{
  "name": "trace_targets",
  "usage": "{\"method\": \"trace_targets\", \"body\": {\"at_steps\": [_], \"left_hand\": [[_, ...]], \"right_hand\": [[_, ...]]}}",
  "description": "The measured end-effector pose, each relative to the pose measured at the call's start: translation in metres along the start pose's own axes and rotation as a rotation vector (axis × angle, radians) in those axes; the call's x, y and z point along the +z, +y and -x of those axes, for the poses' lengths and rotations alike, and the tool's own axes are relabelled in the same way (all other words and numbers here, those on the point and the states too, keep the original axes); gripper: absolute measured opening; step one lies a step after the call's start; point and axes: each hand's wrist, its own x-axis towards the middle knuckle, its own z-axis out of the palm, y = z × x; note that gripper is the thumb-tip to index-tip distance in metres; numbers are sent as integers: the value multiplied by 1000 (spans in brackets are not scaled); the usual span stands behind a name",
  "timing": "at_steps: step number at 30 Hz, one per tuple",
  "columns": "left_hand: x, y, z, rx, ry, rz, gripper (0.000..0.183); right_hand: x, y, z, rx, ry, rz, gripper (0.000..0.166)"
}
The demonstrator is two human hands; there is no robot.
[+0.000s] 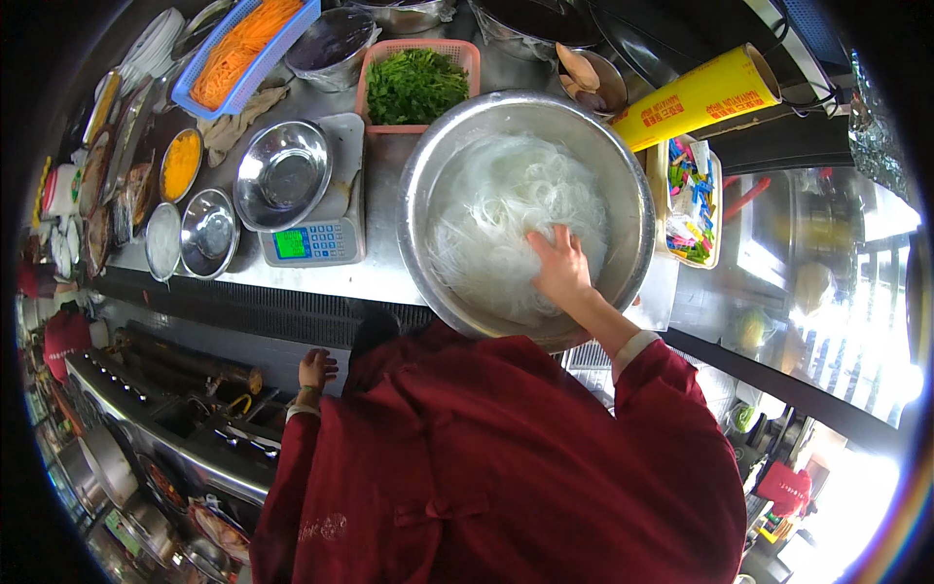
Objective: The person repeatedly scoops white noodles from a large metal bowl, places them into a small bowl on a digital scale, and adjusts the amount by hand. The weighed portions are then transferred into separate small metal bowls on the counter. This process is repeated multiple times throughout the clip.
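A large steel basin stands on the steel counter, holding a mound of translucent white noodles that look like glass noodles. My right hand reaches over the basin's near right side, its spread fingers touching the noodles, with nothing seen lifted. Away from the counter's edge, my left hand hangs at my side, empty, fingers loosely bent and apart. Left of the basin, a digital scale with a lit display carries a shiny steel bowl.
Behind the basin are a pink basket of chopped green herbs and a blue basket of orange shreds. Small bowls sit left of the scale. A yellow wrap roll and a tub of colourful clips lie right. Two people in red are far off.
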Motion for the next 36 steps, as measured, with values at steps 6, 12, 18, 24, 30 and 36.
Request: {"method": "trace_targets", "body": {"at_steps": [6,12,18,24,30,36], "left_hand": [[1,-19,-14,-33,-41,9,27],[-12,-20,-64,8,-185,66,27],[3,1,-80,137,-143,-63,21],[-6,-32,-112,125,-164,92,20],[-26,-91,-150,348,-119,-439,31],[-42,-101,-140,246,1,-575,41]], "right_hand": [[-57,17,-4,-100,163,-323,58],[-165,4,11,-75,372,-535,70],[-243,-13,37,-66,562,-806,52],[-252,-23,53,-137,540,-937,51],[-74,-40,14,496,34,-820,73],[-90,-23,21,256,287,-1240,57]]}}
